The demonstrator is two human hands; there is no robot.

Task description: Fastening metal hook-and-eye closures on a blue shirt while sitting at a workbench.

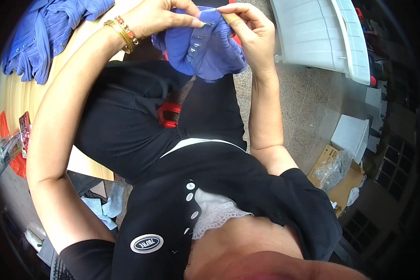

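Note:
A blue pleated garment [205,49] with a row of small metal hooks along one edge is bunched over my lap. My left hand [161,16], with gold and orange bangles at the wrist, pinches the garment's top edge. My right hand [247,25] grips the same edge from the right side, with a thin needle or pin between its fingertips near the left thumb. Both hands meet at the top of the cloth.
More blue pleated cloth [42,28] lies on a wooden table [14,93] at the left. A red tool [169,114] rests on my black trousers. A white plastic chair [322,32] stands at the upper right, a cardboard box [340,177] with plastic wrap on the floor.

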